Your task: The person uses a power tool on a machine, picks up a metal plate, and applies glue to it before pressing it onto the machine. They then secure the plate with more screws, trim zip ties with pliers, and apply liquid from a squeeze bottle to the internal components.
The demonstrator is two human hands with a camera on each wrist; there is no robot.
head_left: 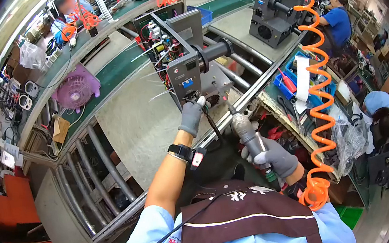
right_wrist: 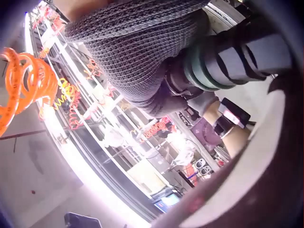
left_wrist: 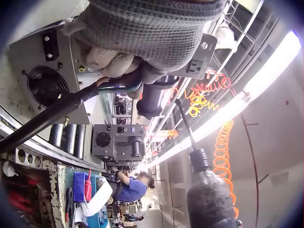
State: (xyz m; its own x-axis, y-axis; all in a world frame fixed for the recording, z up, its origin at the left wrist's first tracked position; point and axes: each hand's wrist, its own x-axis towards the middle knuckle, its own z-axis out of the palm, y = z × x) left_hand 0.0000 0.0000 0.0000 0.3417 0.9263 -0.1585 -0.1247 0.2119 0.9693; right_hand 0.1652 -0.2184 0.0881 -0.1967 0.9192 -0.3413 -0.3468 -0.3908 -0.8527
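My gloved left hand [head_left: 191, 117] is at the lower front of a grey machine housing [head_left: 183, 80], whose open side shows wiring. Its fingers grip a thick black cable [left_wrist: 52, 115], with thinner coloured wires showing at the fingers in the left wrist view. A black cylinder [head_left: 216, 51] juts from the housing above that hand. My gloved right hand [head_left: 277, 157] grips a power screwdriver [head_left: 245, 127] around its body, with the bit pointing up toward the housing. The right wrist view shows the fingers [right_wrist: 142, 57] wrapped around the tool's dark, banded body.
The housing stands on a pale board [head_left: 131, 124] over a roller conveyor [head_left: 94, 168]. An orange coiled hose [head_left: 320, 94] hangs at the right. Blue bins [head_left: 284, 84] hold tools there. A purple fan [head_left: 75, 89] stands left, a second machine [head_left: 273, 17] farther back. Other people sit nearby.
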